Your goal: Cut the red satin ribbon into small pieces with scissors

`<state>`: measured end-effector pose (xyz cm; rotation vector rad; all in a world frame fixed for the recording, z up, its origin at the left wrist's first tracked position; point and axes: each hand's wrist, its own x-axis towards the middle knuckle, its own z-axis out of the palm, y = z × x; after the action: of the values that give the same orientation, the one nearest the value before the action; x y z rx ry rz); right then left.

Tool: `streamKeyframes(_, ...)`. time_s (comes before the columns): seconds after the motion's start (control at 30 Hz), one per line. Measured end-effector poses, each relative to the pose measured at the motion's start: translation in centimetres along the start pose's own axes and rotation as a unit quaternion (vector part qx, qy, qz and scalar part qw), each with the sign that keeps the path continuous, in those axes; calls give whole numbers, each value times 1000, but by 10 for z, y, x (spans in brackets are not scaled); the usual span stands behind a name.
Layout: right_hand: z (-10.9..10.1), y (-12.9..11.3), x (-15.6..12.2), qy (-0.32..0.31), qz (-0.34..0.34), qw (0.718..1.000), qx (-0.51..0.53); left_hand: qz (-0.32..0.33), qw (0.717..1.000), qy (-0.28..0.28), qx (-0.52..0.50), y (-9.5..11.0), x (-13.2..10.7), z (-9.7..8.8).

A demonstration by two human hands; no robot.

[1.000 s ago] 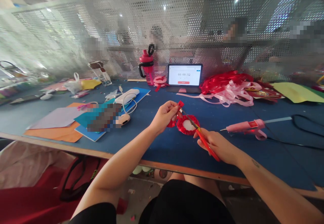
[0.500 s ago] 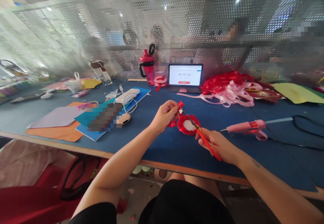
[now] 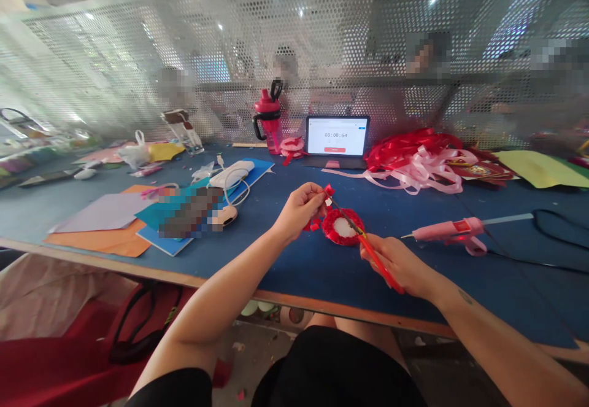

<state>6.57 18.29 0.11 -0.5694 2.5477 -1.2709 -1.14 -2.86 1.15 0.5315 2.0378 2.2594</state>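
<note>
**Left hand** point(image 3: 301, 210): yours, thumb and fingers pinched on a small red ribbon end point(image 3: 328, 190).

**Right hand** point(image 3: 396, 264): yours, closed around the red-handled scissors point(image 3: 378, 266), blades angled up toward the pinched ribbon end.

**Red ribbon rosette** point(image 3: 343, 227): white centre, just right of your left hand, beneath the blades, above the blue counter point(image 3: 285, 272). You cannot tell whether it touches the surface.

**Also on the counter:** pink hot glue gun point(image 3: 448, 232), right of your right hand, black cord attached; tangled red and pink ribbons point(image 3: 414, 161); tablet point(image 3: 335, 135) showing a timer; red water bottle point(image 3: 267, 115); lilac and orange paper sheets point(image 3: 103, 217), left of your hands.
</note>
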Motion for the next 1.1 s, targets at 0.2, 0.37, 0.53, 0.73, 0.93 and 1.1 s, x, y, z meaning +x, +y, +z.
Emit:
streamKeyframes(0.2, 0, -1, 0, 4, 0, 1000, -8, 0, 1000, -1, -4, 1, 0, 0)
streamKeyframes(0.37, 1, -2, 0, 20, 5, 999, -25, 1, 1000, 1, 0, 2, -1, 1)
streamKeyframes(0.53, 2, -1, 1, 25, 18, 999, -37, -5, 1000, -1, -12, 2, -1, 1)
streamKeyframes(0.73, 0, 5, 2, 21, -5, 999, -31, -3, 1000, 0, -13, 3, -1, 1)
streamKeyframes(0.93, -1, 10, 0, -3, 1, 1000, 19, -8, 1000, -1, -21, 3, -1, 1)
streamKeyframes(1.1, 0, 14, 1, -2, 14, 996, 90, 9, 998, -15, -68, -1, 0, -1)
